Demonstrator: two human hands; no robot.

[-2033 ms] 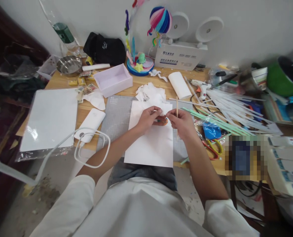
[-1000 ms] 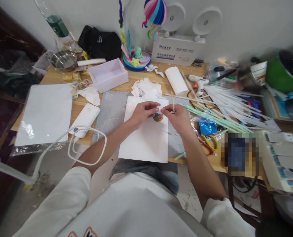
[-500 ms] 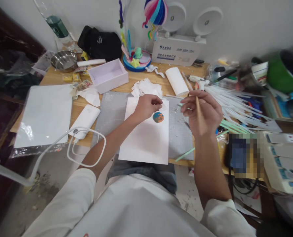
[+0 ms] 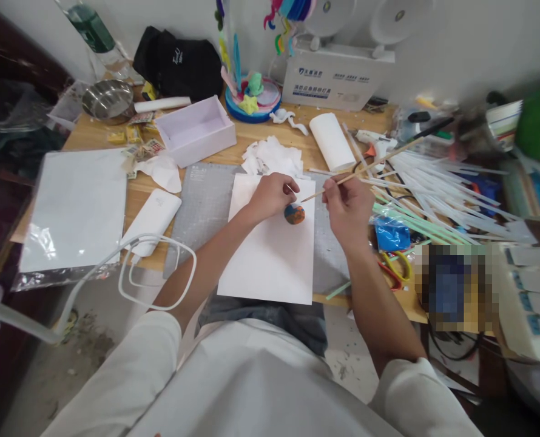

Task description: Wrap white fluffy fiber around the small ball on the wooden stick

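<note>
A small round piece (image 4: 294, 213), blue with orange patches, shows just below the fingertips of my left hand (image 4: 273, 195). The fingers of that hand are curled in a pinch; whatever they hold is too small to make out. Under them a white sheet of paper (image 4: 265, 261) lies on the grey cutting mat (image 4: 201, 206). Between thumb and fingers my right hand (image 4: 349, 209) grips a thin wooden stick (image 4: 379, 160), slanting up to the right. Its dark pointed tip comes down close to the round piece, just above and right of it.
Torn white paper (image 4: 274, 156), a white roll (image 4: 332, 141) and a lilac box (image 4: 197, 133) stand behind the mat. To the right lie many thin sticks (image 4: 443, 188), a glue gun (image 4: 379, 142) and scissors (image 4: 400, 267). A white power bank (image 4: 154, 221) with a looped cable is at left.
My right hand has come down and turned, bringing the stick's tip from up in the air to beside the round piece. My left hand has barely moved.
</note>
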